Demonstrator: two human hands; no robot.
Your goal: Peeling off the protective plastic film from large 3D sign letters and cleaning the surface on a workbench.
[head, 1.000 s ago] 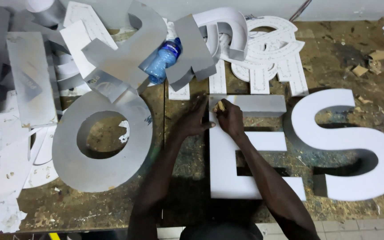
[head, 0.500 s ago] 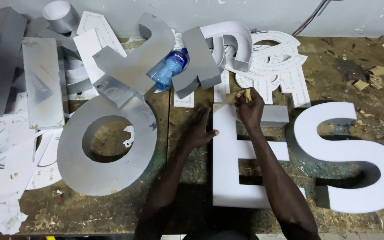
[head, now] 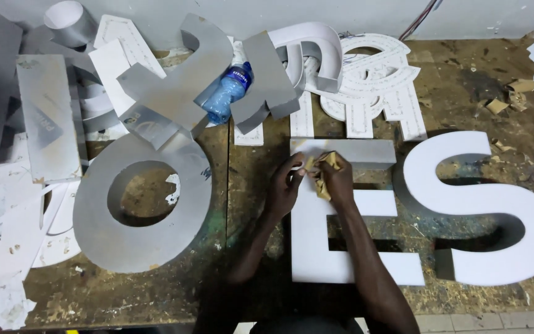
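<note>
Your right hand [head: 336,179] pinches a crumpled tan scrap [head: 324,185] on the white letter E [head: 341,241]; left hand [head: 287,185] curled beside, its grip unclear

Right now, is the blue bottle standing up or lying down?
Lying down. The blue bottle rests on its side, tilted, wedged among the grey letters.

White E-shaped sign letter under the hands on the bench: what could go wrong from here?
1. The right hand presses a crumpled tan scrap of abrasive paper at the top edge of the white E-shaped sign letter; uneven rubbing could scuff the white face.
2. The left hand steadies the letter beside the paper, so a slip may scrape its fingers.
3. The blue plastic bottle lies tilted on stacked grey letters and could roll down.
</note>
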